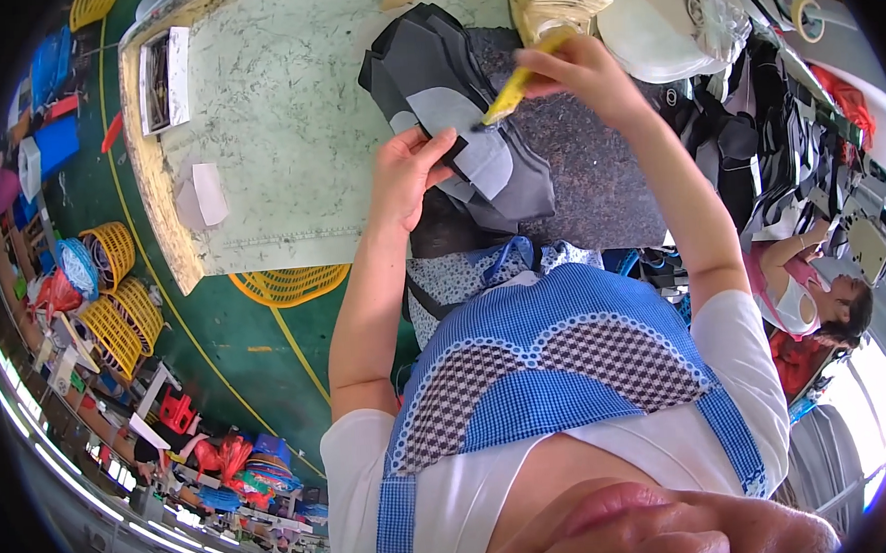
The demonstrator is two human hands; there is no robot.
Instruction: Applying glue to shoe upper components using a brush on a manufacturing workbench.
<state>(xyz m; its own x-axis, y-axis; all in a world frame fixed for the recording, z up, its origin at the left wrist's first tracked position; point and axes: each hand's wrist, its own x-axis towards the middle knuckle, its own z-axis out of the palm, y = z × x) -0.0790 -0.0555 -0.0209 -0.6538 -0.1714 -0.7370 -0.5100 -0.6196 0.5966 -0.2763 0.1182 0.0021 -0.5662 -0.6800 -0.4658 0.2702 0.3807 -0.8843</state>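
Observation:
A pile of black and dark grey cut sheet pieces [426, 52] lies on the worktable, with a light grey rounded piece [487, 159] among those on top. At its left edge my left hand [408, 173] is closed, thumb and fingers pinching a small black piece [454, 154] over the grey one. My right hand [578, 74] is wrapped round a yellow brush [523, 82]. The brush slants down to the left, its dark tip close to the grey piece; whether it touches cannot be made out.
Under the pile is a dark speckled board [598, 168] on a pale, scuffed tabletop [284, 115]. A white box [180, 75] stands at the far left corner. Stacked pale sheets [559, 0] lie at the back; black pieces hang at right, near another person [794, 278]. Yellow baskets [120, 333] stand left.

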